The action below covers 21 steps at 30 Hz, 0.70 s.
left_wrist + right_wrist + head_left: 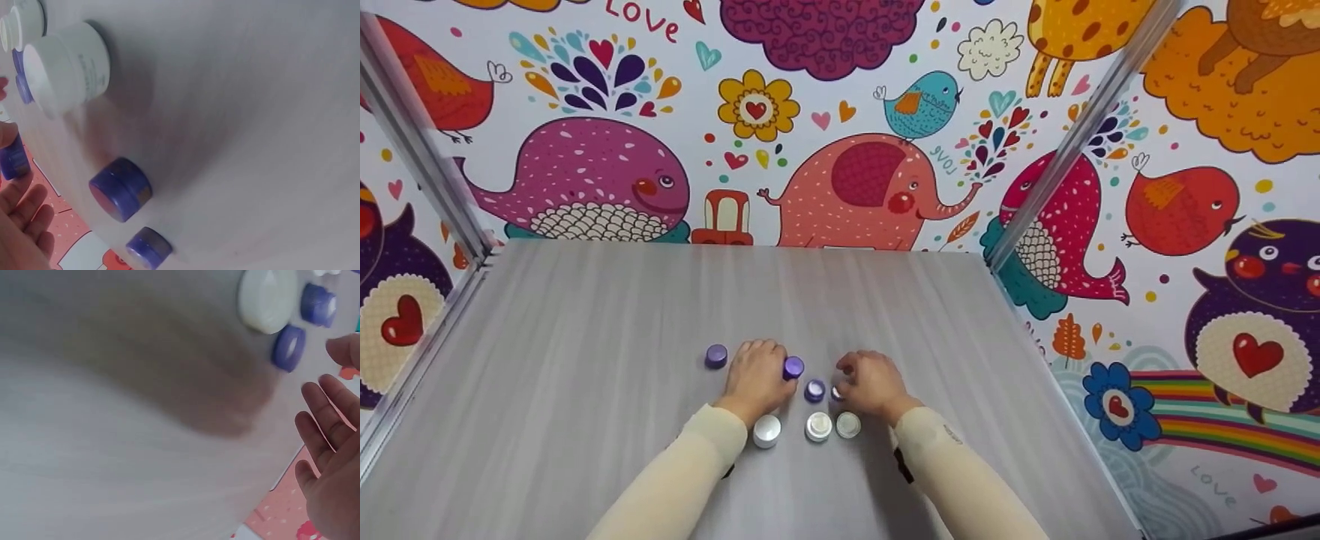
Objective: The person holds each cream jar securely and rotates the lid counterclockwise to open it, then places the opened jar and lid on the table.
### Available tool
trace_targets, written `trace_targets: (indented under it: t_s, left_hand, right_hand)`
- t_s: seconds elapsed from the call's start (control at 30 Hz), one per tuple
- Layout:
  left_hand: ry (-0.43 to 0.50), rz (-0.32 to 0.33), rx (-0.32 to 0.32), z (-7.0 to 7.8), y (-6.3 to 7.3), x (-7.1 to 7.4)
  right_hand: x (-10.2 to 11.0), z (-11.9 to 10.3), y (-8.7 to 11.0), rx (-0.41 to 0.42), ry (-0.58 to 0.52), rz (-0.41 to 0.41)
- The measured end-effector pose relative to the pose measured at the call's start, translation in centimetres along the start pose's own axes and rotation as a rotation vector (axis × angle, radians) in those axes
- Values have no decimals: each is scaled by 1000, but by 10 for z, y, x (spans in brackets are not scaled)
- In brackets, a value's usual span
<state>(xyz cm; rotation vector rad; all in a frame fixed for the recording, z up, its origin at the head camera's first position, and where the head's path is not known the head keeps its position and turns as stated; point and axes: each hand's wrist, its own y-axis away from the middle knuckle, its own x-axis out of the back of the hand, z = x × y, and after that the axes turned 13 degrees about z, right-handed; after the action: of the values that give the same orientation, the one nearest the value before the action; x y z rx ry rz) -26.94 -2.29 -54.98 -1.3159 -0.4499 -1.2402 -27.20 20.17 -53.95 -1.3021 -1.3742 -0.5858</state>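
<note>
My left hand [757,379] pinches a small purple jar [793,367] between thumb and fingers, raised off the table in the left wrist view. Beyond that hand, another purple jar [716,356] stands on the table. The left wrist view shows a further closed purple jar [121,188], hidden by the hand from above. With its fingers loosely bent and holding nothing, my right hand [874,382] hovers beside a purple lid [288,347]. An open purple jar [814,390] stands left of that lid.
Nearer the body are a closed white jar [767,431], an open white jar [818,427] and a white lid [848,425] lying beside it. The grey table [585,337] meets walls printed with cartoon animals. Metal posts stand at the back corners.
</note>
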Motion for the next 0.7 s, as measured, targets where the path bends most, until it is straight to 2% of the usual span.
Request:
trace_targets:
  t_s: [0.27,0.5,0.7]
  left_hand:
    - [10,27,-42,3,1,-3]
    - [0,29,-78,7,1,-2]
    - [0,67,-142,11,-2,-2]
  right_hand:
    - [4,-28,-13,24,-119,17]
    - [1,-38,-19,39,-115,-21]
    - [0,-40,-21,43,-78,-17]
